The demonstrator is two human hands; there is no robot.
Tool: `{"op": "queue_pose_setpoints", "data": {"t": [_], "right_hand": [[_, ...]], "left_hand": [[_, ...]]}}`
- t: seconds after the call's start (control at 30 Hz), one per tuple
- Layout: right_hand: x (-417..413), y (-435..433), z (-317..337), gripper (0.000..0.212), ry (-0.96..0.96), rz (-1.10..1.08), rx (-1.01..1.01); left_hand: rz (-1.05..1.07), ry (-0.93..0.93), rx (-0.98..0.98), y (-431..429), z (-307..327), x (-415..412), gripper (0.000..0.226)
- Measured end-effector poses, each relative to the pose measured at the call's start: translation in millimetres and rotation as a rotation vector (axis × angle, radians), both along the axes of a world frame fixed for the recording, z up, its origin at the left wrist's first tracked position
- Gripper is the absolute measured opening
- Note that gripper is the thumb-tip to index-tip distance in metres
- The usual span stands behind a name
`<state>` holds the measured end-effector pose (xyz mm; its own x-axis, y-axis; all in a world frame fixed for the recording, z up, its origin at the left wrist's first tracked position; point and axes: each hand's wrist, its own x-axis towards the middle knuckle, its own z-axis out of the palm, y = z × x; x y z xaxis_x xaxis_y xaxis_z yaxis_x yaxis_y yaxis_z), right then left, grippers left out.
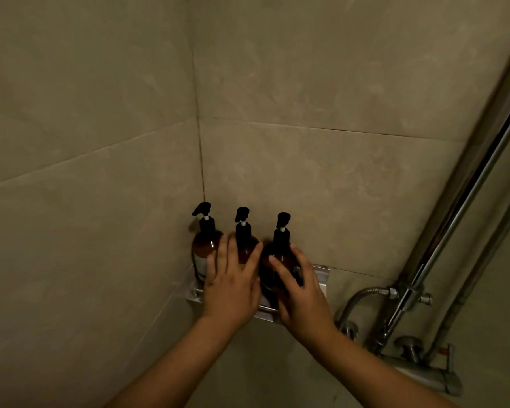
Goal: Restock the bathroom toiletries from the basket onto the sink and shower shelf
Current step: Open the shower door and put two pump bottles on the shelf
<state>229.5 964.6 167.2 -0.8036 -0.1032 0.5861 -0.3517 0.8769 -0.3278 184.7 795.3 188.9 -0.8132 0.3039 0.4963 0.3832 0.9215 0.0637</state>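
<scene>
Three amber pump bottles with black pumps stand in a row on a metal corner shower shelf (321,275). The left bottle (202,248) stands free in the corner. My left hand (233,287) lies with spread fingers flat against the front of the middle bottle (243,231). My right hand (302,295) wraps around the right bottle (280,254), thumb on its left side, fingers on its right. All three bottles stand upright. The basket and the sink are out of view.
Beige tiled walls meet in a corner behind the shelf. A chrome shower riser pipe (465,201), hose (357,298) and mixer tap with handles (421,369) are at the lower right, close to my right forearm.
</scene>
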Motion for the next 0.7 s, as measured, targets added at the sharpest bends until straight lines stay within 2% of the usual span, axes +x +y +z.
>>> {"op": "queue_pose_setpoints", "data": {"t": [0.23,0.47,0.7], "right_hand": [[-0.1,0.6,-1.1,0.080,-0.014,0.002,0.013],[3.9,-7.3,8.3,0.081,0.029,-0.105,0.090],[8.4,-24.1,9.7,0.087,-0.093,-0.233,0.238]], "left_hand": [[0.012,-0.009,0.014,1.6,-1.3,-3.6,0.071],[0.000,0.002,0.032,1.3,4.9,-2.7,0.070],[-0.008,-0.048,0.049,1.9,-3.9,-1.0,0.087]]}}
